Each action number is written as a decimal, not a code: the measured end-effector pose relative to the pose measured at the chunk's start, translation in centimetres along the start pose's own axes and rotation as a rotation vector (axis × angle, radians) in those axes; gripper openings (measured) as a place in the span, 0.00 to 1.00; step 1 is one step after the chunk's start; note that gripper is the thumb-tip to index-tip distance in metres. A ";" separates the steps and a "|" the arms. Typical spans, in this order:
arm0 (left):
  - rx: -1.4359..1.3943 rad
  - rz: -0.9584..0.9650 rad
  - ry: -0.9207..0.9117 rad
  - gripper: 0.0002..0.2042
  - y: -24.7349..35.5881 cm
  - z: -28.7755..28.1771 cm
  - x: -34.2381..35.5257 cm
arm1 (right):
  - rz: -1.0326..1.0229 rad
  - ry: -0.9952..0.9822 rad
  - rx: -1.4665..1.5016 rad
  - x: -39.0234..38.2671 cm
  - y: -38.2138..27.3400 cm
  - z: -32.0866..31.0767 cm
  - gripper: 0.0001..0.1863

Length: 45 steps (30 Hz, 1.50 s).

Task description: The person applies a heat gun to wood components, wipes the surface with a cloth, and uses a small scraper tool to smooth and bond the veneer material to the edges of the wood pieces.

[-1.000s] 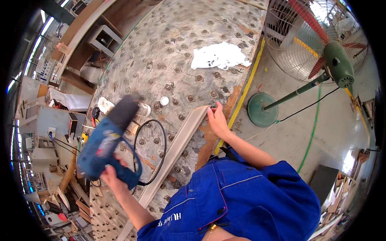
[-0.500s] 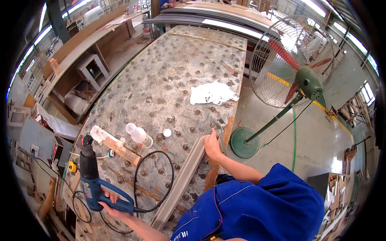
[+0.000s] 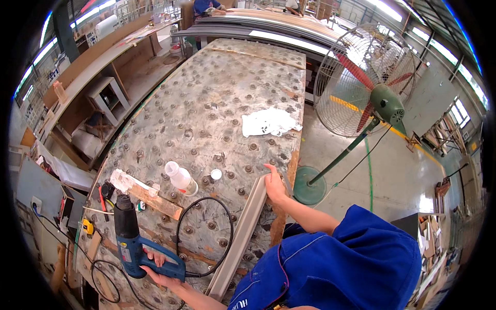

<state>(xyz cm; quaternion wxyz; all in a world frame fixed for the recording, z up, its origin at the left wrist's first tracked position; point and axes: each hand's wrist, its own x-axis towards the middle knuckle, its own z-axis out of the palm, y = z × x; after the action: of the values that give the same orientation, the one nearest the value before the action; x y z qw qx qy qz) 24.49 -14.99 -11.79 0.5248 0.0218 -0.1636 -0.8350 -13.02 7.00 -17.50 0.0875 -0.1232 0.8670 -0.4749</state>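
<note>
Your left hand [image 3: 161,279] wraps the heat gun [image 3: 130,252]; right hand [image 3: 276,188], half-curled, touches the moulding [image 3: 240,238], grip unclear; keep nozzle [image 3: 123,202] off bottle [image 3: 181,179].

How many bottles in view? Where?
2 clear: a white translucent plastic bottle on the bolt-studded grey worktable, beyond the blue-and-black heat gun; a pinkish plastic bottle on the long wooden bench at left. Background clutter may hide more.

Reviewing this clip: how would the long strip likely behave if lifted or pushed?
The strip looks fairly stiff, as it runs straight from the right hand. Being long and narrow, it would probably swing or flex if lifted by one end. Pushed, it may slide rather than roll given its flattish profile, though nearby studs might catch it.
</note>
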 end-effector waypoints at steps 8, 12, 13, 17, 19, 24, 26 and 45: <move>-0.013 -0.034 0.005 0.24 -0.2 0.1 0.0 | 0.008 -0.051 0.041 0.4 0.4 0.1 0.24; 0.101 -0.011 0.049 0.24 -0.4 0.0 0.4 | 0.073 0.083 0.029 0.3 0.2 0.6 0.28; 0.138 -0.002 0.063 0.23 -0.3 0.0 0.4 | 0.064 0.071 0.020 0.3 0.0 0.6 0.32; 0.166 0.022 0.142 0.22 -0.3 0.3 0.3 | 0.181 0.078 0.006 0.0 -1.0 0.5 0.31; 0.151 0.019 0.151 0.21 -0.4 1.0 0.2 | 0.198 0.062 -0.023 0.3 -0.4 0.5 0.32; 0.236 0.068 0.199 0.21 -0.8 1.0 0.2 | 0.164 0.130 -0.019 0.9 1.1 1.9 0.28; 0.220 0.046 0.179 0.22 -0.6 1.1 0.3 | 0.184 0.143 -0.011 0.9 0.5 2.2 0.27; 0.228 0.019 0.147 0.25 0.3 -0.9 0.7 | 0.301 0.145 -0.021 0.3 -1.3 1.8 0.24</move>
<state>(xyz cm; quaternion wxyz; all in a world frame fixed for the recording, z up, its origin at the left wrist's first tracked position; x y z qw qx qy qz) 24.69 -15.94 -12.48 0.5372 0.1410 -0.2187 -0.8023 -12.68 4.82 -17.36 0.0934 0.0416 0.8845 -0.4552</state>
